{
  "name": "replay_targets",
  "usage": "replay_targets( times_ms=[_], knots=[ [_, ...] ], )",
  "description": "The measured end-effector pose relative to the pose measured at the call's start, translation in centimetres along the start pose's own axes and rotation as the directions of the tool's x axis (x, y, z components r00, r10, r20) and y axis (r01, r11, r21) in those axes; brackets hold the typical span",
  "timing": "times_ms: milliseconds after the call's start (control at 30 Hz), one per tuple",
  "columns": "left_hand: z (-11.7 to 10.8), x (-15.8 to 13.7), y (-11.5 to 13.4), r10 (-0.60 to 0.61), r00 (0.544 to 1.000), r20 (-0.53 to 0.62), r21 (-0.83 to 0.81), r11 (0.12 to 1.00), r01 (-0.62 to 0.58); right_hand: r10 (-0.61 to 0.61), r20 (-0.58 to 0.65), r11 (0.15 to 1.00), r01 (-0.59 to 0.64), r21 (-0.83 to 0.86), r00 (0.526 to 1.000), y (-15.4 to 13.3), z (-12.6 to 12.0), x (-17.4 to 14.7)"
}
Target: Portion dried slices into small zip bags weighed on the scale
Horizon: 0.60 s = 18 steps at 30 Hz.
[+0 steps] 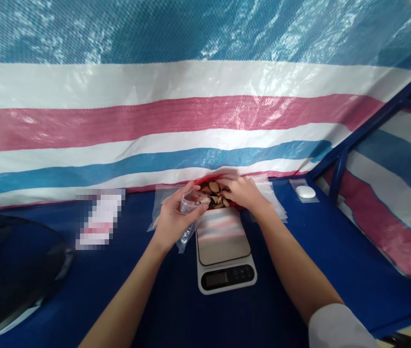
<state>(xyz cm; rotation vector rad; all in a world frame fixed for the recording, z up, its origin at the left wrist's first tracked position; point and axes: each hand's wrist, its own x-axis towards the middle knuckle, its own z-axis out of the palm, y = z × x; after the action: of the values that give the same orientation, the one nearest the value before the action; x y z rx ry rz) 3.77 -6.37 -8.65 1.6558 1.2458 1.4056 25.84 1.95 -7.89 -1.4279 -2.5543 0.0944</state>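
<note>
My left hand [176,215] is closed around a clear plastic bag [190,202], its mouth held toward the right and a few brown pieces showing in it. Behind the scale lies a red bag [223,177] full of brown, slice-like dried pieces [214,187]. My right hand [242,192] reaches over the bag's right side with its fingers bent down among the pieces; what the fingertips hold, if anything, is hidden. A white kitchen scale [223,239] with a shiny plate and a dark display stands just in front of the red bag.
Flat clear bags [271,195] lie right of the red bag. Farther right, a white oval object [305,192] rests on a small clear bag. A blurred paper [100,217] and a dark round object [13,270] are on the left of the blue table [317,241]. Striped sheeting [154,116] rises behind.
</note>
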Motion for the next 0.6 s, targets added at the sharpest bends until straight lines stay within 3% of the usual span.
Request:
replay_targets(
  times_ms=[333,500,600],
  knots=[
    [0.1,-0.1,0.0,0.006,1.000,0.000,0.024,1.000,-0.006,0.015,-0.048,0.999,-0.017,-0.042,0.999,-0.5,1.3,0.3],
    [0.1,0.0,-0.3,0.008,1.000,0.013,0.039,0.999,-0.008,0.040,-0.092,0.999,-0.040,-0.004,0.995,-0.4,0.5,0.0],
    [0.2,0.0,-0.4,0.038,0.999,0.023,0.054,0.998,-0.039,0.004,-0.104,0.994,0.007,0.106,0.995,0.0,-0.6,-0.4]
  ],
)
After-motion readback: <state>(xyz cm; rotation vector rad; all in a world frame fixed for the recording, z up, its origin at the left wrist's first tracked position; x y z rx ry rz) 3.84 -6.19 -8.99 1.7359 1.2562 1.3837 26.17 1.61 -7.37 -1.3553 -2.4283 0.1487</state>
